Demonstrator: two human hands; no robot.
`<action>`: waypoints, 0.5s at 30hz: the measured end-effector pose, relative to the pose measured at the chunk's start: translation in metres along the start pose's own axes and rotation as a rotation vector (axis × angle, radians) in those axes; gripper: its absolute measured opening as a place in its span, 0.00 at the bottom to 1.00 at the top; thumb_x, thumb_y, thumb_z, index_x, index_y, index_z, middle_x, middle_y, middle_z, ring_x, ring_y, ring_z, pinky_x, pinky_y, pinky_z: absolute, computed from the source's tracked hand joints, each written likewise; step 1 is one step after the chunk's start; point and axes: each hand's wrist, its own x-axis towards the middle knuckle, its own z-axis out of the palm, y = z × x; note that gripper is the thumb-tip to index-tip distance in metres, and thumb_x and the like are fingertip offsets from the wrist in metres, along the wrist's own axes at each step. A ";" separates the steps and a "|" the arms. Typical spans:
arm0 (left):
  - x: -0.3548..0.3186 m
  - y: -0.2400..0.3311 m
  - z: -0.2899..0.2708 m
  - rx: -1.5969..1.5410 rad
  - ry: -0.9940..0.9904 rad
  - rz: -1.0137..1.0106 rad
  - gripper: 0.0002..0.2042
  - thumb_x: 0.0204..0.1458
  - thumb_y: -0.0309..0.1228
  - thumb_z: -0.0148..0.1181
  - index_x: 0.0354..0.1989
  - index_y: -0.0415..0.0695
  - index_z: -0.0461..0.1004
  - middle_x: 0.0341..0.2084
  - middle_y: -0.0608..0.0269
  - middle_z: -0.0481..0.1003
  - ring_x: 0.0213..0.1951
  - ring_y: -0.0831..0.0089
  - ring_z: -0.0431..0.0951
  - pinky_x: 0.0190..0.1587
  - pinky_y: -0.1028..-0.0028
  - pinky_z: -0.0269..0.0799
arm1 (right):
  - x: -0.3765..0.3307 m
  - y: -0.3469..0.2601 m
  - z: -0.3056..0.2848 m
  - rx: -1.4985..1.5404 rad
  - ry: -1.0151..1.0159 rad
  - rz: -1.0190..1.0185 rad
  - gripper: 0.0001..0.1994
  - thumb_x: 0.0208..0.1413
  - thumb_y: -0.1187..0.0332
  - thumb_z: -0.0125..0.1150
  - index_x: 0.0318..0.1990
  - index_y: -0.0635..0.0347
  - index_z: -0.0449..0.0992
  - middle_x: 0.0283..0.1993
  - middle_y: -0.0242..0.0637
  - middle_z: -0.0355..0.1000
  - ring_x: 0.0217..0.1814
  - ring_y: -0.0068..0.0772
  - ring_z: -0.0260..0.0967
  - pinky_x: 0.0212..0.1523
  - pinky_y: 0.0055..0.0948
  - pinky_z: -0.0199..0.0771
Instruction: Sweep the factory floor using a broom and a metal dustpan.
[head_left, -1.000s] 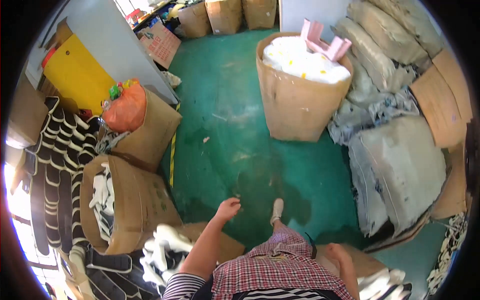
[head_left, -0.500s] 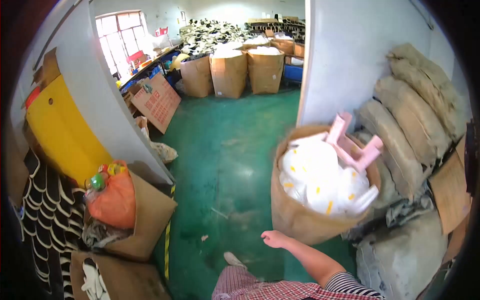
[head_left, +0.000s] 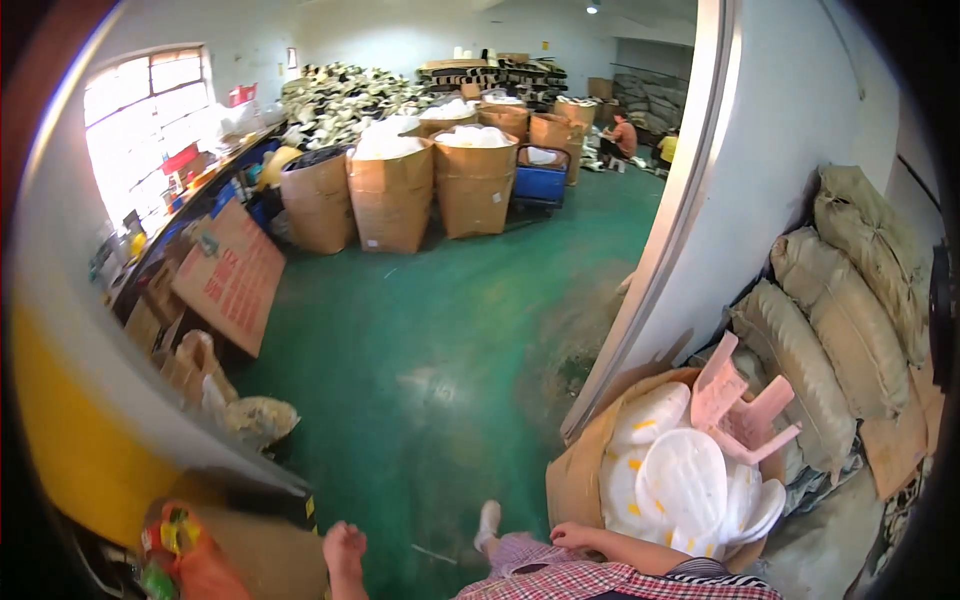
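My left hand (head_left: 345,546), loosely curled with nothing seen in it, hangs at the lower edge near a cardboard box (head_left: 282,545) holding an orange bag (head_left: 210,565). My right hand (head_left: 573,535) is also curled and looks bare; it is by the near left side of a large round carton (head_left: 577,480). Whether it touches the carton I cannot tell. White oval pads (head_left: 682,475) with yellow marks fill that carton. An upturned pink plastic stool (head_left: 742,405) lies on top of them.
A doorway edge (head_left: 655,255) stands on the right, beside stacked stuffed sacks (head_left: 835,300). Ahead, tall cartons (head_left: 392,200) and a blue cart (head_left: 538,180) stand on the green floor (head_left: 430,330). A cardboard sheet (head_left: 230,275) leans left. A person (head_left: 622,138) crouches far off.
I have moved forward to the doorway, and more of the far room shows. The pad-filled carton is now closer and lower. My left hand has come into view.
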 end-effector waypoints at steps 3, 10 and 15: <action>0.027 0.083 0.227 -0.115 -0.438 0.153 0.09 0.50 0.33 0.51 0.38 0.42 0.68 0.30 0.63 0.71 0.35 0.71 0.71 0.40 0.71 0.68 | 0.084 0.015 -0.054 -0.043 0.067 -0.067 0.13 0.42 0.66 0.54 0.38 0.60 0.73 0.30 0.37 0.73 0.27 0.27 0.68 0.28 0.30 0.70; 0.033 0.189 0.513 -0.335 -1.585 0.362 0.07 0.46 0.25 0.54 0.35 0.42 0.67 0.31 0.59 0.70 0.32 0.64 0.69 0.33 0.67 0.65 | 0.220 -0.145 -0.241 -0.166 0.360 -0.352 0.13 0.43 0.66 0.51 0.37 0.59 0.73 0.33 0.43 0.72 0.35 0.37 0.71 0.37 0.32 0.70; 0.108 0.211 0.655 -0.540 -2.003 0.354 0.10 0.46 0.36 0.53 0.21 0.42 0.69 0.25 0.60 0.72 0.22 0.61 0.70 0.23 0.67 0.63 | 0.263 -0.240 -0.368 -0.035 0.412 -0.349 0.14 0.45 0.65 0.51 0.39 0.59 0.72 0.35 0.43 0.72 0.38 0.39 0.70 0.38 0.32 0.69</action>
